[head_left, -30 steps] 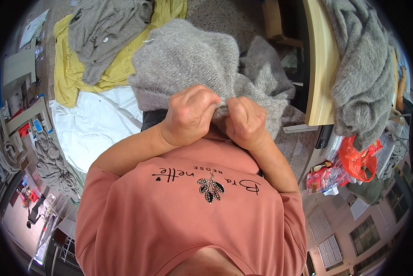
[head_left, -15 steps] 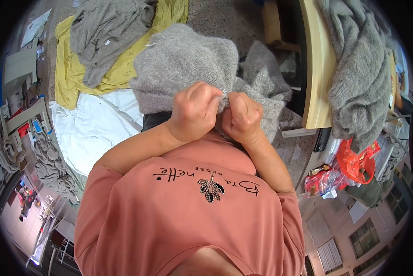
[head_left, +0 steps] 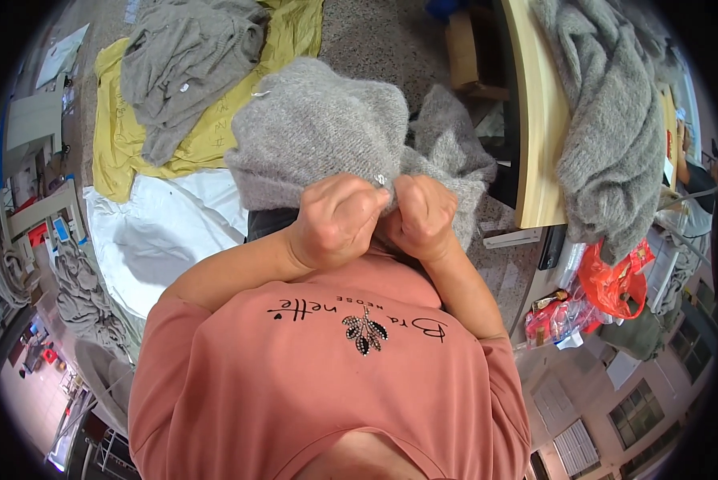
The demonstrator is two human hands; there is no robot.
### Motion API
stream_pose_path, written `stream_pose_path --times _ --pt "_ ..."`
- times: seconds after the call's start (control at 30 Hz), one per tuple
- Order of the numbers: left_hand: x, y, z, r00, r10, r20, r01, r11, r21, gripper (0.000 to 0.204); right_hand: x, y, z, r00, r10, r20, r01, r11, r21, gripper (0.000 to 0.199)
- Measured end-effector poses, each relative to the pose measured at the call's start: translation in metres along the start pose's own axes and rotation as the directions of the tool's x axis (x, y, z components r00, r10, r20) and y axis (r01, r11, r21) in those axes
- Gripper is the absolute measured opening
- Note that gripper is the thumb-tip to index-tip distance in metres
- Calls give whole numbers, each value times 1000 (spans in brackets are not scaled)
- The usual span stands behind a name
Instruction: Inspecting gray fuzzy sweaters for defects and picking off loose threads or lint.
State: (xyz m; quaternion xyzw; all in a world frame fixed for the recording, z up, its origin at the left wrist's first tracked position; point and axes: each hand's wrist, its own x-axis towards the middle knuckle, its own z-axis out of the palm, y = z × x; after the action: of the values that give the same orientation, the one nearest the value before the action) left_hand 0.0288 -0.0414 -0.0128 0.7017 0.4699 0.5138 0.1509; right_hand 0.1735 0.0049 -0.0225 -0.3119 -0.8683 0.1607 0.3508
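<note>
Item one: fuzzy grey knitted garment (head_left: pixel 319 132), bunched, centre of the frame just above the hands; I log it as the piece being worked. A small silvery fastener (head_left: pixel 381 179) shows at its lower edge, right at the knuckles.

Item two: left hand (head_left: pixel 339 220), centre frame, curled into a fist, fingers closed on the lower edge of the grey knit.

Item three: right hand (head_left: pixel 423 214), just beside the left and touching it, also clenched, pinching the same edge. Both forearms come up from the lower centre.

Item four: salmon-pink short-sleeved top with a beaded leaf motif (head_left: pixel 327 376), lower half of the frame, worn by the person.

Item five: second loose grey knitted garment (head_left: pixel 187 60), upper left, lying crumpled on a yellow cloth sheet (head_left: pixel 123 140) spread on the floor.

Item six: white fabric sheet (head_left: pixel 163 236), left of centre, below the yellow one and touching it.

Item seven: pale wooden tabletop edge (head_left: pixel 539 120), upper right, running top to bottom; a thick grey knitted pile (head_left: pixel 607 136) hangs over it.

Item eight: red plastic bag (head_left: pixel 611 280), right of centre, under the table's edge, near the bottom of the hanging pile.

Item nine: speckled floor (head_left: pixel 383 36), top centre, between the yellow sheet and the table.
</note>
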Motion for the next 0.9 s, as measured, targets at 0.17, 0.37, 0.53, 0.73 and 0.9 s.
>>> stream_pose_path --times 0.17,0.37,0.53,0.73,0.9 --pt "2 6 -12 996 36 85 -22 986 -167 18 -15 -5 -14 999 -32 -42 39 986 161 25" --pt "41 -31 -17 992 -82 98 84 996 -23 21 -6 -24 -25 972 -233 -10 226 927 298 35" --pt "16 -57 29 377 -427 822 50 895 442 21 -3 -34 -34 950 -269 158 186 895 406 35" --pt "40 -83 -50 566 -664 488 291 715 636 10 -7 -33 -36 891 -172 420 21 940 340 34" --pt "169 -126 -290 881 -383 -277 372 201 906 13 19 -33 -26 941 -109 321 80 991 103 44"
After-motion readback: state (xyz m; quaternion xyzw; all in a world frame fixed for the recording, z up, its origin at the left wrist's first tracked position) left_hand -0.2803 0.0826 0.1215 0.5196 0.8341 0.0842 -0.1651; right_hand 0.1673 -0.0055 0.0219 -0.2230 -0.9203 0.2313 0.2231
